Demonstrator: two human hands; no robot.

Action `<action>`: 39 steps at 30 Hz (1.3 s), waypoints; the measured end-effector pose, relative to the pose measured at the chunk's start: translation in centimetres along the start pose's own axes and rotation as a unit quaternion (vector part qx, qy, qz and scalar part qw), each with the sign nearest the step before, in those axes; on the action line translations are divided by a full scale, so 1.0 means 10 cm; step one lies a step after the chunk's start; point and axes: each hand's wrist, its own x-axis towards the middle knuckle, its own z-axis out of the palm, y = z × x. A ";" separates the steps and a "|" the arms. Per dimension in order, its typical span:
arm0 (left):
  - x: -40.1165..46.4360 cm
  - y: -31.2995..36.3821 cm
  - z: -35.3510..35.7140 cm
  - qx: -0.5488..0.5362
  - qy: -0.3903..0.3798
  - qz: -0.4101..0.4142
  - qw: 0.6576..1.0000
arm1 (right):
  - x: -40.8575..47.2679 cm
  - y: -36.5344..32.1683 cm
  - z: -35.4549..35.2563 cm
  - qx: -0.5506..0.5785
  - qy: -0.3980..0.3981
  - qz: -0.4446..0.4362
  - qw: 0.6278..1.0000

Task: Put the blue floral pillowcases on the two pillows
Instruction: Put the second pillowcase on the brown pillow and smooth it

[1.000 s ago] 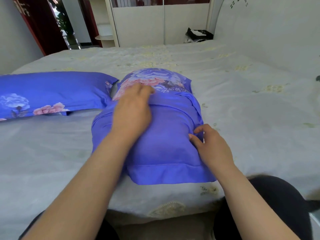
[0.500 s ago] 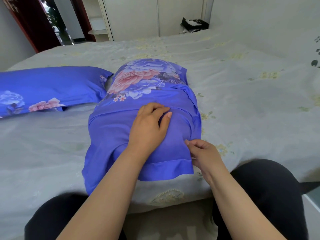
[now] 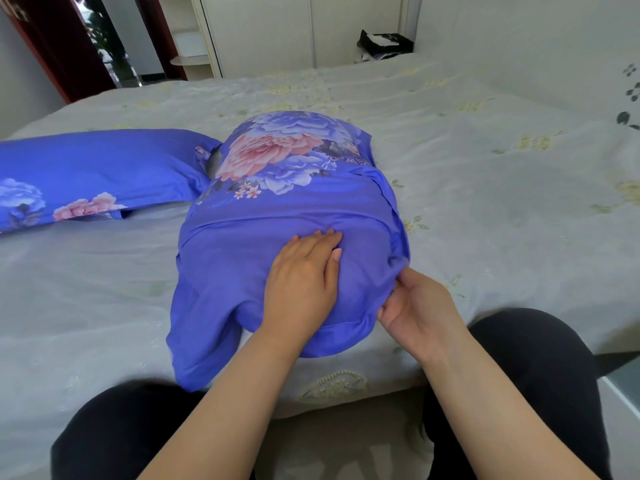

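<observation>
Seen from the head camera, both hands work on the near pillow [image 3: 287, 216], which lies lengthwise on the bed [image 3: 485, 188] straight ahead of the person. Its blue floral pillowcase [image 3: 242, 289] covers it, with the large pink and pale blue flowers on the end farthest from the hands and plain blue cloth on the near end.

The left hand [image 3: 301, 282] lies palm down on top of the plain blue part, fingers nearly straight and close together, pressing flat on the cloth; it holds nothing. The right hand [image 3: 415, 310] is at the pillow's near right corner, just beside the left hand, with its thumb and fingers curled round a gathered edge of the pillowcase, where the cloth bunches into small folds. To the left of the left hand, a loose flap of the pillowcase hangs slack toward the bed's near edge.

Beyond and to the left of the left hand lies the second pillow [image 3: 100, 168], already in its own blue floral case, flat on the bed, its near corner just beside the flowered end of the first pillow. Whether the two touch I cannot tell.

Below the hands, the person's knees in dark trousers [image 3: 540, 368] show at the bed's edge. Far beyond the right hand, a black bag [image 3: 384, 43] sits past the bed.
</observation>
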 end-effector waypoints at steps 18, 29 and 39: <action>0.07 -0.17 -0.22 -0.024 -0.038 -0.059 0.997 | 0.08 0.04 0.28 -0.620 -0.121 -0.267 0.728; 0.29 -0.30 -0.22 -0.226 0.132 -0.248 0.933 | 0.27 0.00 0.41 -0.903 -0.107 -0.198 0.366; 0.31 -0.26 -0.10 -0.102 0.048 -0.119 0.986 | 0.52 -0.21 0.48 -0.961 -0.170 0.011 0.217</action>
